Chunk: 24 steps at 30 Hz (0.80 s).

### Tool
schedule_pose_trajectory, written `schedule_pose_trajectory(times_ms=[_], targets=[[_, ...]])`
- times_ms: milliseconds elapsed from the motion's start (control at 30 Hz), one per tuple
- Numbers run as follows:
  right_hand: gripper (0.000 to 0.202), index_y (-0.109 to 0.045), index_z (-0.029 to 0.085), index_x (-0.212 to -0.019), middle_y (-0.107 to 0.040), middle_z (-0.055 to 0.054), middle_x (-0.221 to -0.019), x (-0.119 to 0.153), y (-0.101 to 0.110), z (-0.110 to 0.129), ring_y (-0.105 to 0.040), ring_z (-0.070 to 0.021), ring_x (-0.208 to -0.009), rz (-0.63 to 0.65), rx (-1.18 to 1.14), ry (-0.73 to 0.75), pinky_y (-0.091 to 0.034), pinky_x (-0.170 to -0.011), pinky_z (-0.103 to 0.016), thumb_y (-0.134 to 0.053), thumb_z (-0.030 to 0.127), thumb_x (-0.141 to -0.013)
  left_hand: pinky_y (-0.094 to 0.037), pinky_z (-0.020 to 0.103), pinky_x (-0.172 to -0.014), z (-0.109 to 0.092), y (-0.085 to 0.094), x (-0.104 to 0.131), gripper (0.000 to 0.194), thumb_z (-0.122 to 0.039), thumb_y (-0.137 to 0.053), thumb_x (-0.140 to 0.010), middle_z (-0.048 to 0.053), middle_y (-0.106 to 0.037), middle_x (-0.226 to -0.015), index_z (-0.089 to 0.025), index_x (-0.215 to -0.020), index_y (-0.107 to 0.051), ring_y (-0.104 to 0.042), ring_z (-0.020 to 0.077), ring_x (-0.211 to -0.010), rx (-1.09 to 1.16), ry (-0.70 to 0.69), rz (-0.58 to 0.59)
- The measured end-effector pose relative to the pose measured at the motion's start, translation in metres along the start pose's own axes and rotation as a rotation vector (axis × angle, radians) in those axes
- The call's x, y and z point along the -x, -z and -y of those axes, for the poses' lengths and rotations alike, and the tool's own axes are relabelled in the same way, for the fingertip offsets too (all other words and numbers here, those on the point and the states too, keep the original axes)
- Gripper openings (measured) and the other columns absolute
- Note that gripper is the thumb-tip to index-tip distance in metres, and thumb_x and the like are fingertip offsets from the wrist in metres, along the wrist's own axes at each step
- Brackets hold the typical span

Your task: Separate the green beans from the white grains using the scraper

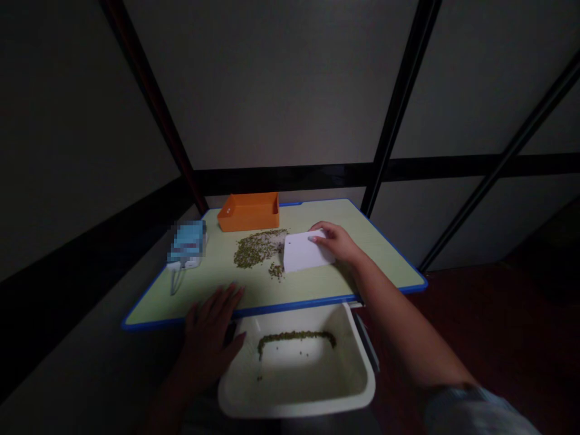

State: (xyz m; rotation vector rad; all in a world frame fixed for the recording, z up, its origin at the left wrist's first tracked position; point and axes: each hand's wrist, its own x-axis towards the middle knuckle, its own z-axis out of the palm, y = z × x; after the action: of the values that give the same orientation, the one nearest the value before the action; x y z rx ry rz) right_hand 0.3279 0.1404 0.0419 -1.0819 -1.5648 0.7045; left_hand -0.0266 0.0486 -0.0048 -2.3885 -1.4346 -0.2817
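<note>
My right hand (pixel 338 241) grips a flat white card (pixel 306 254) with a small hole near one corner, thumb on top. The card's left edge meets a spread of small green beans or seeds (pixel 254 249) on the pale tabletop (pixel 217 281). My left hand (pixel 215 326) rests at the table's front edge, fingers stretched over the rim and thumb by the white basin (pixel 296 408). Inside that basin, below the table edge, a line of the same green grains (pixel 294 335) lies along the far side of the bottom, with a few scattered.
An orange open tray (pixel 251 212) stands at the table's back left. Left of the grains lies a blurred-out blue and white item (pixel 186 244) with a cord or strap. Blue edging (pixel 312 302) borders the table, and panelled walls (pixel 281 84) rise behind it.
</note>
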Motion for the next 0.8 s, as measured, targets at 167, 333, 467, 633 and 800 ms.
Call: schedule_pose_trajectory(times_ms=[167,333,467,633,800], targets=[[0.026,-0.067,0.019,-0.086,-0.066,-0.003,-0.083,0.0009,-0.0052,-0.0024,-0.054,-0.0181,-0.074,0.002,-0.013,0.001,-0.039,-0.068,-0.03,-0.07,0.039,-0.069,-0.048,0.056,-0.104,-0.0005,0.0007,0.001,0.052,-0.047,-0.06,-0.086,0.01,-0.051,-0.142,-0.024,-0.131,-0.05,-0.053,0.0271,-0.126,-0.006,0.004,0.003],[0.028,-0.067,0.019,-0.086,-0.066,-0.003,-0.083,0.0006,-0.0056,-0.0041,-0.054,-0.018,-0.073,0.021,-0.028,-0.006,-0.039,-0.067,-0.03,-0.072,0.041,-0.069,-0.047,0.057,-0.105,-0.0015,0.0017,0.0002,0.052,-0.047,-0.061,-0.086,0.01,-0.051,-0.143,-0.024,-0.131,-0.05,-0.052,0.0275,-0.126,0.013,0.01,0.01],[0.027,-0.067,0.019,-0.085,-0.067,-0.003,-0.083,0.0001,-0.0033,-0.0037,-0.054,-0.0173,-0.072,0.044,-0.031,-0.019,-0.039,-0.065,-0.029,-0.073,0.04,-0.068,-0.046,0.058,-0.106,-0.0026,0.0051,-0.0007,0.052,-0.047,-0.061,-0.086,0.01,-0.05,-0.143,-0.024,-0.132,-0.049,-0.051,0.0278,-0.128,0.046,0.023,0.029],[0.026,-0.068,0.019,-0.085,-0.067,-0.003,-0.082,0.0005,-0.0023,-0.003,-0.055,-0.017,-0.071,0.065,-0.04,-0.036,-0.04,-0.064,-0.029,-0.074,0.038,-0.068,-0.045,0.059,-0.107,-0.0034,0.0097,-0.0014,0.053,-0.047,-0.061,-0.086,0.01,-0.049,-0.145,-0.025,-0.132,-0.049,-0.05,0.0283,-0.129,0.092,0.041,0.054],[0.026,-0.068,0.019,-0.085,-0.066,-0.003,-0.08,0.0012,-0.0016,-0.0014,-0.054,-0.0162,-0.07,0.085,-0.058,-0.048,-0.039,-0.061,-0.028,-0.075,0.038,-0.067,-0.043,0.059,-0.108,-0.0032,0.0083,-0.0011,0.053,-0.047,-0.06,-0.086,0.01,-0.048,-0.145,-0.025,-0.132,-0.049,-0.049,0.0286,-0.13,0.113,0.051,0.057]])
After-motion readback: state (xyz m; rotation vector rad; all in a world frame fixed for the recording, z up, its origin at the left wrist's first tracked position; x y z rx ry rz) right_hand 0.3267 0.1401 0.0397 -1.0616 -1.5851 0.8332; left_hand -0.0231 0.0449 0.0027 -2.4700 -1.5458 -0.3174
